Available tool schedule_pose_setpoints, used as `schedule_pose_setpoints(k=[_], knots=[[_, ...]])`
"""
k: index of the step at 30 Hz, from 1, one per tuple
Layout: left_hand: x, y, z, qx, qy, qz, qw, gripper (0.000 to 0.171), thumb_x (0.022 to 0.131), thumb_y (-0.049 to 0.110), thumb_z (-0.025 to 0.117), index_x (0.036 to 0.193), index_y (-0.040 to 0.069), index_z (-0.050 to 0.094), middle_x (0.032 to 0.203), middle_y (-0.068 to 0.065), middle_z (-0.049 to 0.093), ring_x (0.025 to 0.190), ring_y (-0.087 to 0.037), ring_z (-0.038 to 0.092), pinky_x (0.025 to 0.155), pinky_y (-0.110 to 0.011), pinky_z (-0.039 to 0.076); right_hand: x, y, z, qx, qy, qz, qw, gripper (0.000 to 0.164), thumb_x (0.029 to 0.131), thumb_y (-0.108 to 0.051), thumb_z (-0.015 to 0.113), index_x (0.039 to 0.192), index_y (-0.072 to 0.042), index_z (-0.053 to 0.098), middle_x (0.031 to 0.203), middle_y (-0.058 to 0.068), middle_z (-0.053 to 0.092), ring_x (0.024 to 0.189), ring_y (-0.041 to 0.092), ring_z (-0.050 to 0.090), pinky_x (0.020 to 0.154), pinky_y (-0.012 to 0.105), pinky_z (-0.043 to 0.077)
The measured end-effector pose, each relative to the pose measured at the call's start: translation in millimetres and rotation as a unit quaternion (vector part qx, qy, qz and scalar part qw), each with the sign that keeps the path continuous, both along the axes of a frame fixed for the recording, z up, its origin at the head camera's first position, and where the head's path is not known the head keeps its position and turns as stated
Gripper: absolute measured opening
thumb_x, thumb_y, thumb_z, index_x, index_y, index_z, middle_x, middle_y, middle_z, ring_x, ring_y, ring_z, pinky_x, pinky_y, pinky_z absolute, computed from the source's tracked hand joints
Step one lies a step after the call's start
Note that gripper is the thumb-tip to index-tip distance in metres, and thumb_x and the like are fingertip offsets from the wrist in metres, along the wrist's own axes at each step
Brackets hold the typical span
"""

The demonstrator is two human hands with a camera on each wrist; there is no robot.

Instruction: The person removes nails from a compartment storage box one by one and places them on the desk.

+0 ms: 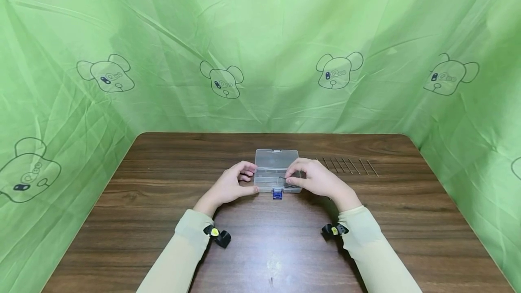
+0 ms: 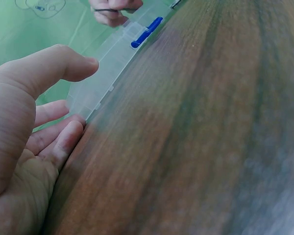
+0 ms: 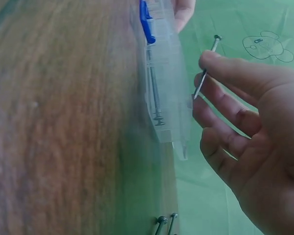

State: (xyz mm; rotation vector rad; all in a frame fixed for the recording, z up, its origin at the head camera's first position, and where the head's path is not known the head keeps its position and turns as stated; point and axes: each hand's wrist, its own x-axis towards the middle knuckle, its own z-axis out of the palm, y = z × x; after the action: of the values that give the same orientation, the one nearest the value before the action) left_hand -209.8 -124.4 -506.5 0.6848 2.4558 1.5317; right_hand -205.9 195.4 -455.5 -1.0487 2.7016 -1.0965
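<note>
A clear plastic box (image 1: 266, 180), divided inside, stands on the table with its lid (image 1: 270, 159) raised at the back. A blue latch (image 1: 277, 194) hangs at its front. My left hand (image 1: 232, 184) rests against the box's left end, fingers loosely bent and thumb by the front corner. My right hand (image 1: 315, 177) pinches a nail (image 3: 200, 88) between thumb and fingertips over the box's right half. In the right wrist view its head points up and its tip down. Nails (image 3: 156, 93) lie inside the box near the front wall.
Several nails (image 1: 354, 166) lie in a slanted row on the brown wooden table (image 1: 171, 166), right of the box. A green cloth (image 1: 268, 21) with bear-head drawings surrounds the table at the back and sides. Each wrist wears a black strap device (image 1: 221, 238).
</note>
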Motion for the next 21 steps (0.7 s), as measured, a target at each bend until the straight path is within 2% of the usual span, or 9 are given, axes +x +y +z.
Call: schedule_pose_setpoints(k=[6, 14, 21], knots=[[-0.4, -0.2, -1.3, 0.004, 0.003, -0.003, 1.0, 0.062, 0.086, 0.013, 0.094, 0.139, 0.005, 0.064, 0.13, -0.011, 0.07, 0.115, -0.026, 0.067, 0.105, -0.043, 0.06, -0.4, 2.7, 1.2, -0.023, -0.011, -0.018, 1.0, 0.007, 0.103, -0.019, 0.078, 0.11, -0.018, 0.081, 0.101, -0.013, 0.075, 0.092, 0.009, 0.067, 0.077, 0.033, 0.059], [-1.0, -0.1, -0.4, 0.005, 0.003, -0.002, 1.0, 0.062, 0.086, 0.013, 0.094, 0.139, 0.004, 0.065, 0.13, -0.011, 0.07, 0.116, -0.026, 0.068, 0.105, -0.043, 0.06, 0.0, 4.0, 6.0, -0.036, -0.023, -0.033, 0.999, 0.011, 0.103, -0.018, 0.077, 0.112, -0.012, 0.08, 0.097, -0.012, 0.073, 0.091, 0.011, 0.067, 0.076, 0.029, 0.058], [0.4, 0.3, -1.0, 0.006, 0.005, 0.002, 1.0, 0.062, 0.086, 0.014, 0.094, 0.139, 0.005, 0.065, 0.13, -0.012, 0.07, 0.116, -0.027, 0.067, 0.105, -0.045, 0.06, 0.0, 7.1, 5.2, -0.034, -0.019, -0.041, 0.998, 0.009, 0.102, -0.017, 0.077, 0.111, -0.014, 0.079, 0.097, -0.011, 0.073, 0.091, 0.011, 0.066, 0.075, 0.027, 0.057]])
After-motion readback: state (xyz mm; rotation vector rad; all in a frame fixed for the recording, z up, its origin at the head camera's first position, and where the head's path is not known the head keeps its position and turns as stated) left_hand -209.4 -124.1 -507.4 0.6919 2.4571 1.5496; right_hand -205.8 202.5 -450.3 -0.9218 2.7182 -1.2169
